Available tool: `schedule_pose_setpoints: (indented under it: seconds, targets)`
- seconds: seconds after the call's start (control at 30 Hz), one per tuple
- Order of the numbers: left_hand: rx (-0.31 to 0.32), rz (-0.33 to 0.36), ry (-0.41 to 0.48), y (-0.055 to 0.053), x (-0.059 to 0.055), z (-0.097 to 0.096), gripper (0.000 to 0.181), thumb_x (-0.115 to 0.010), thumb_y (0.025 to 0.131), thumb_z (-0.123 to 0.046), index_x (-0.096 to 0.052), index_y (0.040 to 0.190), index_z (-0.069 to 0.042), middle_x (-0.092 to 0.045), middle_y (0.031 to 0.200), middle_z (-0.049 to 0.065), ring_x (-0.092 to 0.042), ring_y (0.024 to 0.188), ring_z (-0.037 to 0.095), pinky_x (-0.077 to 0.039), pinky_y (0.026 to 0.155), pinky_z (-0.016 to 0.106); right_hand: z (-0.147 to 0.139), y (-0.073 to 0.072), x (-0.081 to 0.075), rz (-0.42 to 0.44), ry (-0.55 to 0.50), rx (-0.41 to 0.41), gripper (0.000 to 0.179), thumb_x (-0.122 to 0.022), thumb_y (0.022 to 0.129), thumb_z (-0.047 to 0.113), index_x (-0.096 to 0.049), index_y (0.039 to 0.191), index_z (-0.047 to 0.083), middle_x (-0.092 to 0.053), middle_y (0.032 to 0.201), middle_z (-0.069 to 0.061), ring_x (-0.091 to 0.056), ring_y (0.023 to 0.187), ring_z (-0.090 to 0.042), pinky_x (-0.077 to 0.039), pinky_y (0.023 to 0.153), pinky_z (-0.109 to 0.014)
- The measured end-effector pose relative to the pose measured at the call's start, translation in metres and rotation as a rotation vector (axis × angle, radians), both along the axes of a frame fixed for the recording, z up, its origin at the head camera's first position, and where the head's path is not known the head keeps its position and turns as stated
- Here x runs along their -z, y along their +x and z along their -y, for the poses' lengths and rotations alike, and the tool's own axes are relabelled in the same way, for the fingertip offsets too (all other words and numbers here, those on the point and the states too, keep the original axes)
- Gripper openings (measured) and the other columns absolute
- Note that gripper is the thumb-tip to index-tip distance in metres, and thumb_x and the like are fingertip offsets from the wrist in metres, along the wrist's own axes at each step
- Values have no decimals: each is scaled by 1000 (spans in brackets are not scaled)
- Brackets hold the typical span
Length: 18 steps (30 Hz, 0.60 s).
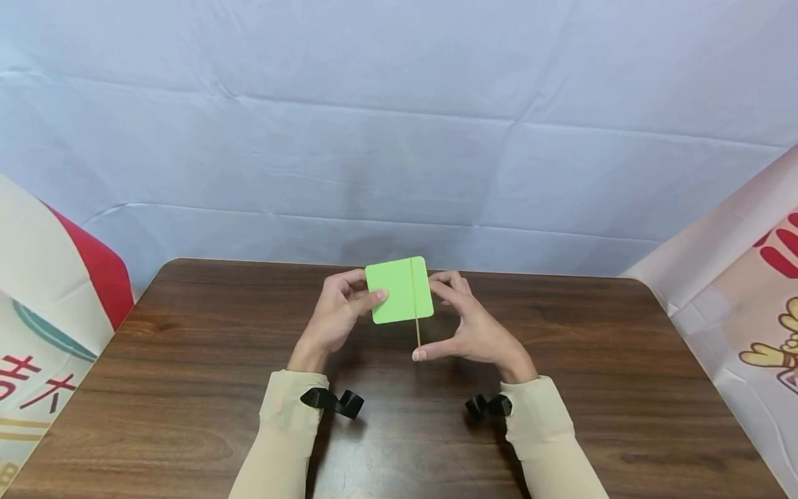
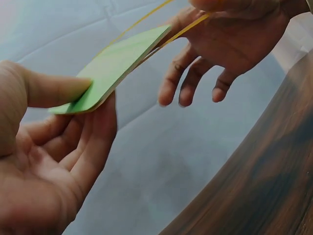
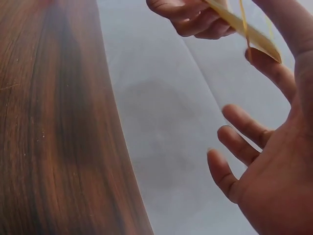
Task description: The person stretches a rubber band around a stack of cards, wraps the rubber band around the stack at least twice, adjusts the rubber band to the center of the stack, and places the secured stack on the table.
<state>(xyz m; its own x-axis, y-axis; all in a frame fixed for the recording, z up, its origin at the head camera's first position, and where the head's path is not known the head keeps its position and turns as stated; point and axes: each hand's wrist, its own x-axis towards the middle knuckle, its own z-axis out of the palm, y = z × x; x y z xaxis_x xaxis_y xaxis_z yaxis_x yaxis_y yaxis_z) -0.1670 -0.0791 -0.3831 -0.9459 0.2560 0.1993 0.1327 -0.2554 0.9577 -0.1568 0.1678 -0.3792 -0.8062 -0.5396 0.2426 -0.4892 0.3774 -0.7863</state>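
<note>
My left hand [image 1: 333, 315] pinches a thin square light-green pad [image 1: 391, 305] by its left side, thumb on the face and fingers behind. The pad is raised above the table and tilted. A thin yellow rubber band [image 1: 413, 284] crosses the pad's face near its right side and extends past the lower edge. My right hand [image 1: 476, 329] stretches the band with its thumb at the lower end. In the right wrist view, the index fingertip [image 3: 252, 55] touches the band beside the pad's edge. The other fingers [image 3: 239, 122] are spread, apart from the pad.
A dark wooden table [image 1: 206, 388] lies below both hands. Behind it hangs a pale creased cloth [image 1: 386, 152], with printed cloths at left [image 1: 56, 298] and right [image 1: 754, 333]. Black wrist cameras [image 1: 349, 404] sit at both sleeve cuffs.
</note>
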Motion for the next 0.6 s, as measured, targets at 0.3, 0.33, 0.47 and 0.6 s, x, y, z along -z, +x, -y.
schedule_pose_setpoints:
  seconds: [0.3,0.33,0.47,0.6]
  targets:
    - [-222,149,101,-2,-1,-5,27,-65,93,7,-62,119,16,-71,93,10,-71,77,16,-60,66,30,1,-2,1,-35,45,-87,54,-93,74,29,-75,125,27,-51,123,3,-38,117,-23,-40,96,-49]
    - [-237,165,107,-2,-1,-5,27,-65,94,7,-63,119,15,-71,93,10,-71,77,16,-60,66,30,1,-2,1,-41,43,-100,53,-92,75,30,-75,125,26,-52,122,2,-38,116,-23,-40,96,-49]
    - [-287,221,147,-4,0,-7,25,-65,94,7,-62,117,16,-72,92,10,-72,77,16,-59,66,28,1,-4,2,-78,21,-134,49,-86,80,46,-77,121,22,-54,119,-1,-40,114,-26,-39,94,-48]
    - [-315,261,191,-6,1,-6,27,-65,94,8,-61,118,17,-71,92,10,-72,78,16,-59,65,28,2,-4,2,-150,-13,-165,58,-70,83,65,-78,118,19,-56,117,-6,-42,114,-30,-39,92,-49]
